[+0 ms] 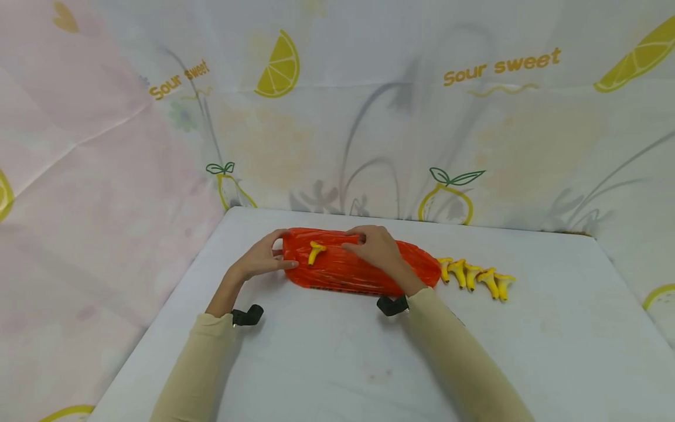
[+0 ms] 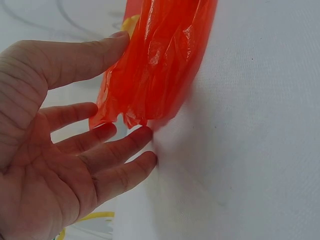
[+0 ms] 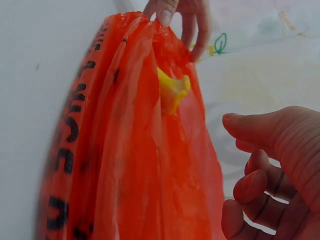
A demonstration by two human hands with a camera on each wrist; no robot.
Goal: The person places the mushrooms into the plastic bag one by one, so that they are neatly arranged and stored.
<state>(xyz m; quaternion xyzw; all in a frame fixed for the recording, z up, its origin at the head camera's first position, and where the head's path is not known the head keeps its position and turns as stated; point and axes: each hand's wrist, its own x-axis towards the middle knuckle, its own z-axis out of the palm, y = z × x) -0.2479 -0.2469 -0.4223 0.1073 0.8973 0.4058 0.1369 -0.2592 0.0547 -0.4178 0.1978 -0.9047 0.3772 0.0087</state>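
Lemon-print cloth [image 1: 343,135] backs a bench [image 1: 316,357] where a red bag [image 1: 337,272] runs left to right, left fingers [image 2: 125,177] spread at its left end, empty right fingers [image 3: 250,187] half-curled nearby.

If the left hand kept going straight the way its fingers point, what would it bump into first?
Most likely the red bag: its end is right by the fingertips of the left hand. Whether the fingers would push it or slip underneath is hard to tell.

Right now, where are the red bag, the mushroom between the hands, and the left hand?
Bag [image 1: 340,273], head view, front middle.
Mushroom [image 1: 316,252], head view, top of stem.
Left hand [image 1: 258,259], head view, back of hand.
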